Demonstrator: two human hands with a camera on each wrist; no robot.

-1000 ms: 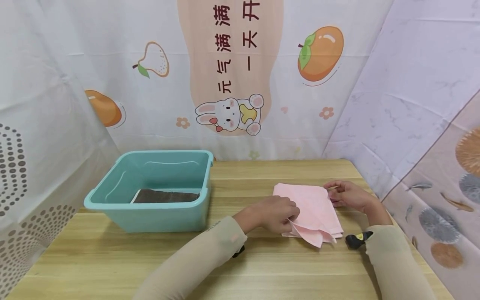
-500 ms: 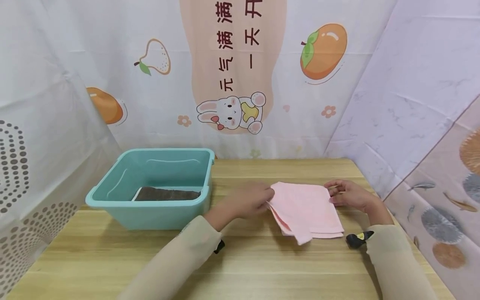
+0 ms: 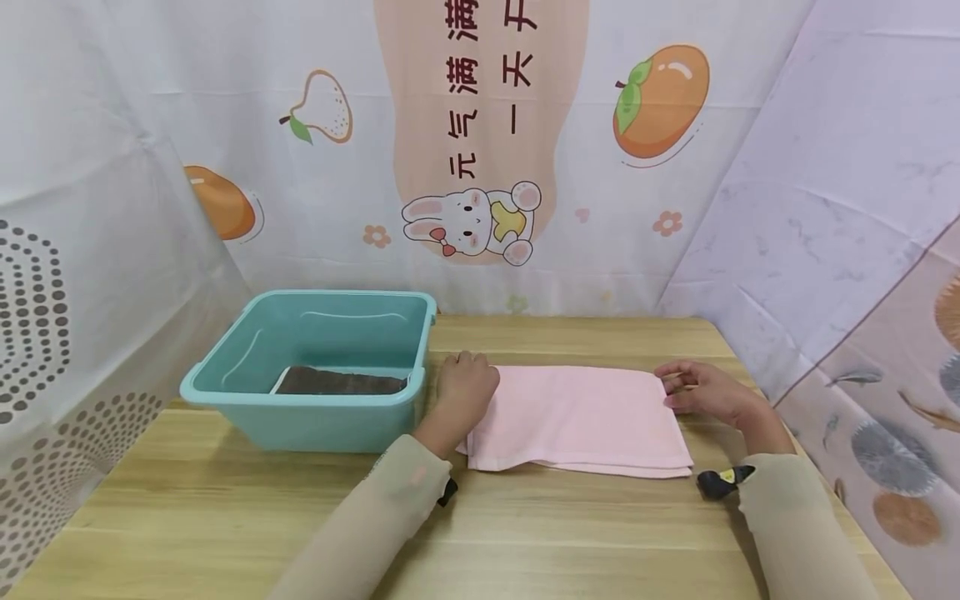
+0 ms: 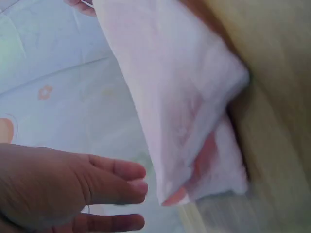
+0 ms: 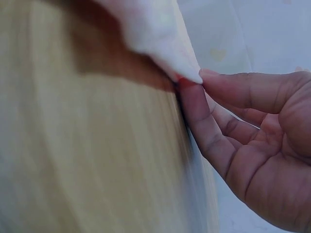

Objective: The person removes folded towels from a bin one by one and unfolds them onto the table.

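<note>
At the far left, one teal plastic tub [image 3: 315, 375] sits on the wooden table [image 3: 225, 517], holding one dark folded cloth [image 3: 341, 382] flat on its floor, beside the work area but out of its way. Just right of the tub, your left hand [image 3: 467, 385] lies on the left end of the single pink towel [image 3: 577, 412]; the wrist view shows its fingers [image 4: 116, 179] straight and relaxed beside a lifted fold, gripping nothing. The towel lies folded flat across the table's right half, its layers visible along the near edge. At its right end, your right hand [image 3: 701, 390] pinches the far corner between thumb and fingertips [image 5: 194, 104], anchoring that end.
</note>
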